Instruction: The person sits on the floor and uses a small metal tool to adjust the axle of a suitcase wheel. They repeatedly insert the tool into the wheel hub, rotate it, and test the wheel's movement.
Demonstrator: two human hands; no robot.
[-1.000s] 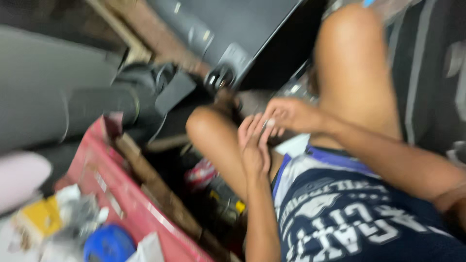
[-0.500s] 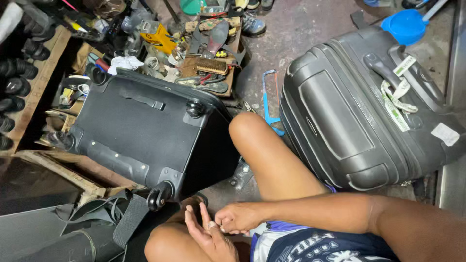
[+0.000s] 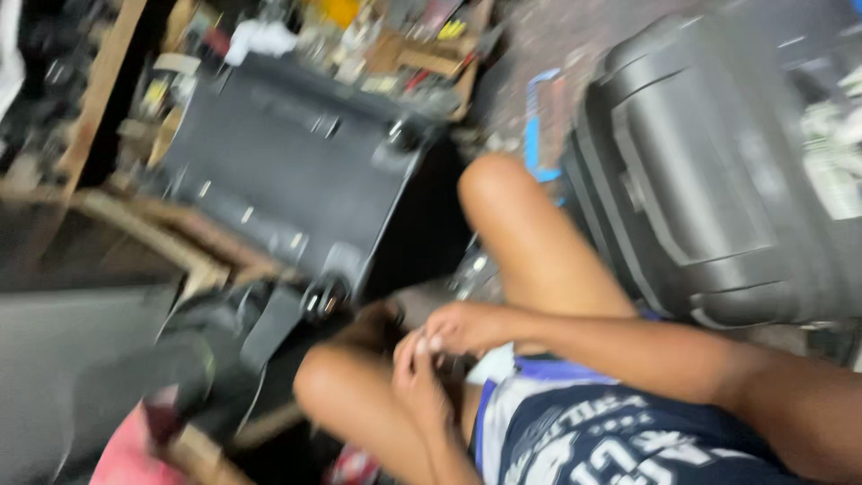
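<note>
Both hands (image 3: pixel 431 355) meet between black suitcase (image 3: pixel 287 184) and grey suitcase (image 3: pixel 709 180).

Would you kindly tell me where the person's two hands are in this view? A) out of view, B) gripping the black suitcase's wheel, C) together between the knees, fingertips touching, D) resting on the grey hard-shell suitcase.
C: the left hand and right hand meet in front of the shorts, between the bare knees, away from both suitcases.

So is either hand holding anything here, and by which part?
It cannot be told. The left hand and right hand meet fingertip to fingertip between the knees, as if pinching something tiny, but motion blur hides whatever may be there.
</note>
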